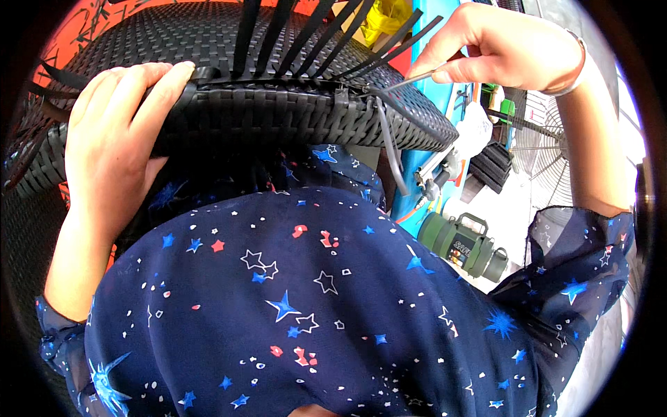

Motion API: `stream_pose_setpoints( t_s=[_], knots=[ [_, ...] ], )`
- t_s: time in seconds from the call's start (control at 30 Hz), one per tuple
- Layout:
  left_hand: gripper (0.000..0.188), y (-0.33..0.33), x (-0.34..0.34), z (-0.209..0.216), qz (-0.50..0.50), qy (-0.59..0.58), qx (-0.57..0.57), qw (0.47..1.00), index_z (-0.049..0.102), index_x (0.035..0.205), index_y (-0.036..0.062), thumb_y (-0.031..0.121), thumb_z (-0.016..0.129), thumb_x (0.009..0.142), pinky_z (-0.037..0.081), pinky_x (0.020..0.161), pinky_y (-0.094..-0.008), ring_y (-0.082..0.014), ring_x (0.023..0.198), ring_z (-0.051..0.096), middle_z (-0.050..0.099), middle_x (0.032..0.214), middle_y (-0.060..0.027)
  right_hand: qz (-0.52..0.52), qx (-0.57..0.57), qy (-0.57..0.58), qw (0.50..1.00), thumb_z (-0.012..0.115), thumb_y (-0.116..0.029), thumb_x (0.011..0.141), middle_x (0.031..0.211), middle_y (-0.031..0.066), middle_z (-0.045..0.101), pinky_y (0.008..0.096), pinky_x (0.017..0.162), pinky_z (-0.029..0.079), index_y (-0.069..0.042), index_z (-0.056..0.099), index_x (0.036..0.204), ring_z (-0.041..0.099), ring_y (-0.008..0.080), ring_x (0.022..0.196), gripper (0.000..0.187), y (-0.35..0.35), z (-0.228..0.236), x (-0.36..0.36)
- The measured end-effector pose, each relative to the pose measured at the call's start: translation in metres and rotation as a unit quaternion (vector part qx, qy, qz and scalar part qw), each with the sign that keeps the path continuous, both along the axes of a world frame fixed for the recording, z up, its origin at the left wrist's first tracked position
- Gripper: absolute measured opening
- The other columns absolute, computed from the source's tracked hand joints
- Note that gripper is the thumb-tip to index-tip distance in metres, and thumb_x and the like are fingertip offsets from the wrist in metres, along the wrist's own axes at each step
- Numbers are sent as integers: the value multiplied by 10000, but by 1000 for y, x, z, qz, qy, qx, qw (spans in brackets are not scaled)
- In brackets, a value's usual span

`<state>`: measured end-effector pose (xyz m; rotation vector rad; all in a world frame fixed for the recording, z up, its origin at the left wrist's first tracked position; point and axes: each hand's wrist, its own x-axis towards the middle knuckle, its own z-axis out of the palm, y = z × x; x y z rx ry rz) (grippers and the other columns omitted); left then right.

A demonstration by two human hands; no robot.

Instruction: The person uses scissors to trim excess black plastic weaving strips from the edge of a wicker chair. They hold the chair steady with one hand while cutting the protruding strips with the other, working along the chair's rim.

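A black woven wicker piece (160, 42) with a thick braided edge lies across my lap. My left hand (114, 128) is closed over that edge on the left, its fingers curled on top and the thumb below. From the edge's middle several loose flat black strips (299, 42) stick up and away. At the right, my right hand (504, 48) pinches the end of a thin dark strip (410, 82), pulled taut from the edge. Another loose strip (390, 142) hangs down close to where the held one leaves the weave.
Right of the wicker is a blue surface (429, 52), with a pneumatic-looking hand tool (434, 174) beside it. A dark green flask (455, 243) lies below that. Farther right stands a wire fan guard (556, 132). A yellow bag (385, 21) and an orange-red surface (66, 35) with black scraps show behind.
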<state>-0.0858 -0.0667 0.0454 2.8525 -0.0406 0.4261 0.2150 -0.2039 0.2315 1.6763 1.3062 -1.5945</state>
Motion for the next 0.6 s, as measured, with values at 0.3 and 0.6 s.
stream_pose_setpoints(
  t_s=[0.3, 0.6],
  knots=[
    [775, -11, -9, -14, 5, 5, 9, 1000, 627, 1337, 85, 79, 784, 578, 488, 957, -425, -303, 1050, 622, 646, 1184, -79, 91, 191, -11, 977, 722, -7, 890, 971, 179, 751, 364, 825, 573, 4, 749, 1150, 735, 309, 898, 262, -44, -20, -13],
    [752, -15, -9, -17, 10, 1, 3, 1000, 636, 1323, 84, 76, 780, 585, 486, 959, -423, -289, 1041, 622, 645, 1174, -67, 4, 251, -120, 960, 717, -92, 909, 942, 178, 743, 403, 795, 570, -52, 773, 1084, 728, 337, 891, 188, -90, -26, -42]
  ],
)
